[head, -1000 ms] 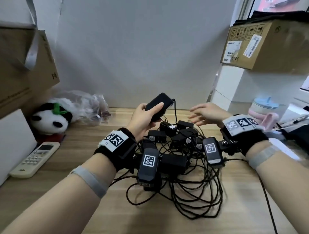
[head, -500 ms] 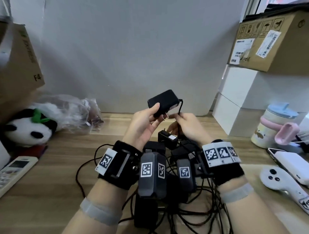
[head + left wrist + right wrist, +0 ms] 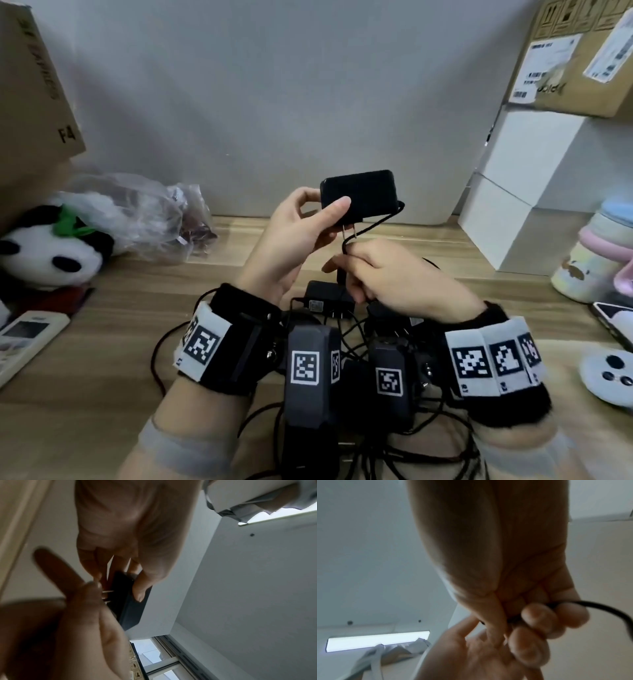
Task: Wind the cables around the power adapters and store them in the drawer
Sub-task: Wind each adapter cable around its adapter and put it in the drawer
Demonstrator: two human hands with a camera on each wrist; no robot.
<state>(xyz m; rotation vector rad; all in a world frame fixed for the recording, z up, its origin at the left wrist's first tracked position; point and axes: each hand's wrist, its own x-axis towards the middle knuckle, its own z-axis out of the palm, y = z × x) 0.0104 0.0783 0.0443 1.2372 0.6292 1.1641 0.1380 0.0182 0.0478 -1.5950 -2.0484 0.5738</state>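
Above wooden desk (image 3: 102, 342), hands: left (image 3: 291, 240) gripping adapter (image 3: 359, 192), right (image 3: 387, 274) pinching cable (image 3: 373, 226).

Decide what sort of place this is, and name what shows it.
Probably a home or small-office desk used for storage: a wooden desktop against a plain wall, stacked cardboard boxes, and everyday clutter such as a panda plush and remote control.

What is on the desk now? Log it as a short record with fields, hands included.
left hand: grips adapter, raised above the pile, prongs down
right hand: pinches cable just below the adapter
winding: not yet begun
pile: more adapters and tangled cables on desk
desk left: panda, remote, bag
desk right: boxes, cup
drawer: not in view
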